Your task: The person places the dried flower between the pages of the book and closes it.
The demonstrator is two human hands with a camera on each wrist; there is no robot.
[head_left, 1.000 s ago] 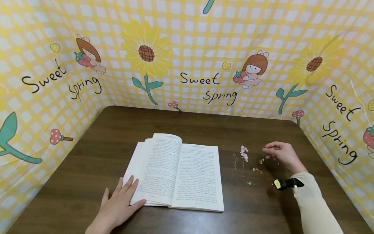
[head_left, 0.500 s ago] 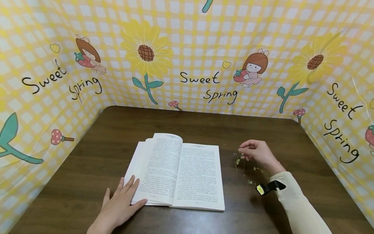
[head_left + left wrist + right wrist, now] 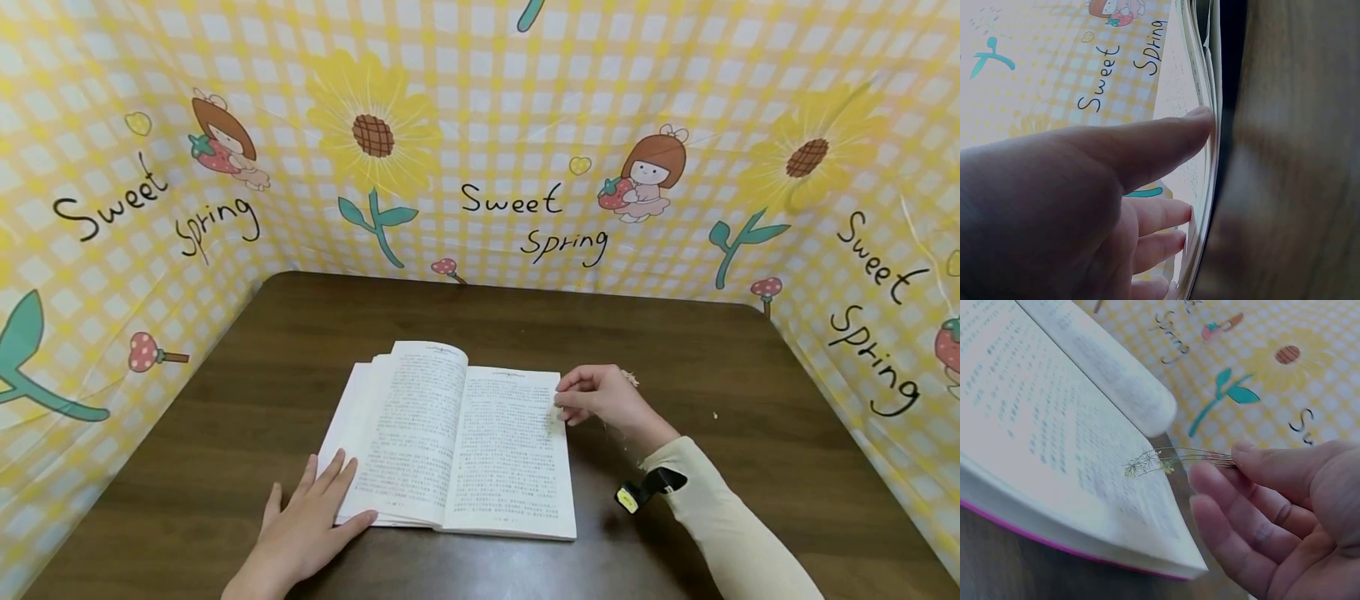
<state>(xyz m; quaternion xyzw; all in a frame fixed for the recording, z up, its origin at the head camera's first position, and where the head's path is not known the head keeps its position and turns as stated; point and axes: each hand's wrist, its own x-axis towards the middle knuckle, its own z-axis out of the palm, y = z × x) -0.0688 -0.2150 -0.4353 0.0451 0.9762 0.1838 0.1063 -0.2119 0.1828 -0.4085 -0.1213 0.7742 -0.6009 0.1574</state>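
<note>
1. Plainly, the book lies open around the lower middle of the head view, on the dark brown counter. Its left leaves are stepped and bow up towards the spine, while the right page sits flatter; that springiness, I'd guess, is why it wants steadying.

2. At the lower left of that view, the left hand rests with fingers spread wide over the book's lower left corner, thumb near the bottom edge. It grips nothing; to me it serves as a light paperweight against those leaves lifting.

3. Right of centre, the right hand is at the book's upper right edge. The right wrist view shows thumb and forefinger narrowed to a pinch on the stems of a thin sprig, the other fingers loosely bent. Holding only the stems probably spares the tiny blossoms.

4. Those blossoms point leftward in the right wrist view, in front of the right page. Whether they touch the paper, I can't tell.

5. Just behind the right hand shows a bit of pale pink flower, mostly hidden. Lying on that side, it seems placed for easy reach.
</note>
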